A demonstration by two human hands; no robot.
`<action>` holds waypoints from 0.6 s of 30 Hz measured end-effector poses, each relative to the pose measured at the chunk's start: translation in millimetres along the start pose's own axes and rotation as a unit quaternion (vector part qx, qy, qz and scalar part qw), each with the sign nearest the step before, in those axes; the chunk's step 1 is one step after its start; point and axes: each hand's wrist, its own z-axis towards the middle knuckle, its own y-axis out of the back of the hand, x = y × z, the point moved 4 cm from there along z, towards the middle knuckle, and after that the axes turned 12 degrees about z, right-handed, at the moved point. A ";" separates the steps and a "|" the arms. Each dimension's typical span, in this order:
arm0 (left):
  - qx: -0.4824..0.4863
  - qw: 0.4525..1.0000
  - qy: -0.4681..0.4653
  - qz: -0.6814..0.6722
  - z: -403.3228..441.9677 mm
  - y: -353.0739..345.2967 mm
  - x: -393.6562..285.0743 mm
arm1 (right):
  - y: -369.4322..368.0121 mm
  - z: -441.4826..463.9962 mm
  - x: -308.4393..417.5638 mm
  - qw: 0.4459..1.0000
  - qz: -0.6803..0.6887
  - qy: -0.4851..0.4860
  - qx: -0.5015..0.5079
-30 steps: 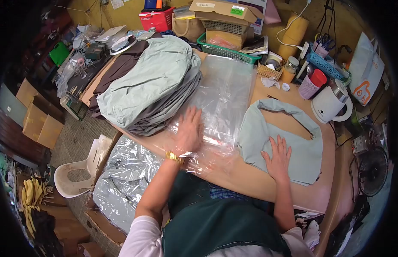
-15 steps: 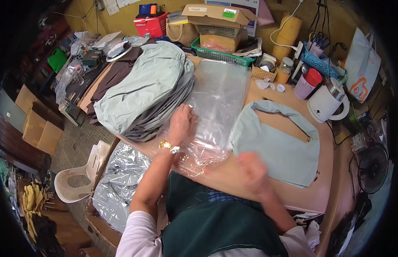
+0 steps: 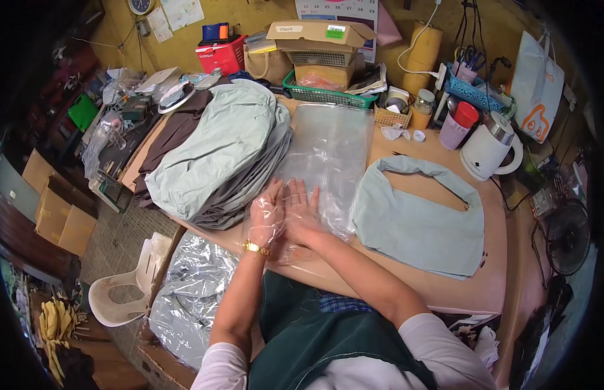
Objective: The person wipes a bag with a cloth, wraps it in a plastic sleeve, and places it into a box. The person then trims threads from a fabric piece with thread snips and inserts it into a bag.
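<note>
A stack of clear plastic bags (image 3: 334, 140) lies flat in the middle of the table. My left hand (image 3: 268, 211), with a gold watch at the wrist, is at their near left corner. Its fingers are closed on a clear film that drapes shiny over the knuckles. Right beside it my right hand (image 3: 302, 211) lies palm down on the plastic, fingers spread. On the right is a pale green fabric bag (image 3: 422, 221) with a broad loop handle. A tall pile of similar pale green fabric pieces (image 3: 214, 143) stands to the left.
A box of plastic-wrapped goods (image 3: 191, 292) sits below the table edge, beside a white plastic chair (image 3: 123, 292). At the back are a green basket (image 3: 331, 96), a pink cup (image 3: 455, 130) and a white kettle (image 3: 490, 146). A black fan (image 3: 567, 237) stands far right.
My right hand has moved left from the table's front edge onto the plastic, beside my left hand. The left hand has shifted slightly down, with film now over it. The view has tilted up.
</note>
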 end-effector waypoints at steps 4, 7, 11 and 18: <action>-0.025 0.993 0.065 -0.096 -12.2 8.6 -11.8 | 1.8 -3.3 -1.4 0.998 -0.064 -0.004 -0.023; -0.093 0.966 0.117 -0.209 -25.1 1.9 4.2 | 7.5 -7.9 -1.0 0.998 -0.018 -0.004 -0.052; -0.016 0.708 0.369 -0.602 -53.8 -33.8 24.9 | 17.6 -8.1 3.5 0.998 0.027 -0.008 -0.047; 0.047 0.682 0.400 -0.611 -122.0 -25.3 -13.1 | 13.5 12.5 -10.2 0.997 0.037 -0.058 0.019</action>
